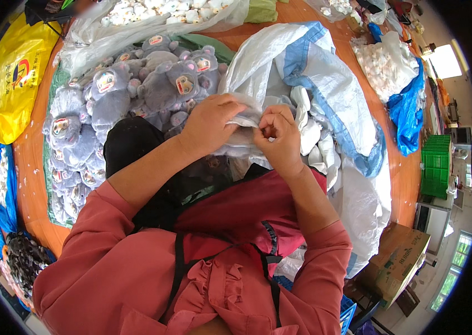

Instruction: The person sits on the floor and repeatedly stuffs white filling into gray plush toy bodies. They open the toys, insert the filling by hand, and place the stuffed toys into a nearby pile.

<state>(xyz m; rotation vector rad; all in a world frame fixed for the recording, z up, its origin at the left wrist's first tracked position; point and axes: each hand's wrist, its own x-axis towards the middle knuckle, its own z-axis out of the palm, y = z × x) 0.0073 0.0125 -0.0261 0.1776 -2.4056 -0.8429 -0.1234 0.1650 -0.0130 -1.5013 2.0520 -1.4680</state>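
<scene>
Above my lap, my left hand (213, 124) is closed around the near end of a small whitish piece of soft material (248, 116); its exact kind is hard to make out. My right hand (280, 139) pinches the other end, thumb and forefinger pressed together. Grey plush toys (163, 84) with moulded faces and round ears lie heaped beyond and left of my left hand. Just right of my right hand, several white stuffed pieces (314, 137) sit in the mouth of a large white woven sack (353, 106) with blue bands.
At the far side is a see-through bag (208, 22) of small white pieces. A yellow bag (12, 78) lies at left. To the right are another filled plastic bag (386, 64), a green crate (435, 166) and a cardboard box (395, 259). A red apron (241, 206) covers my lap.
</scene>
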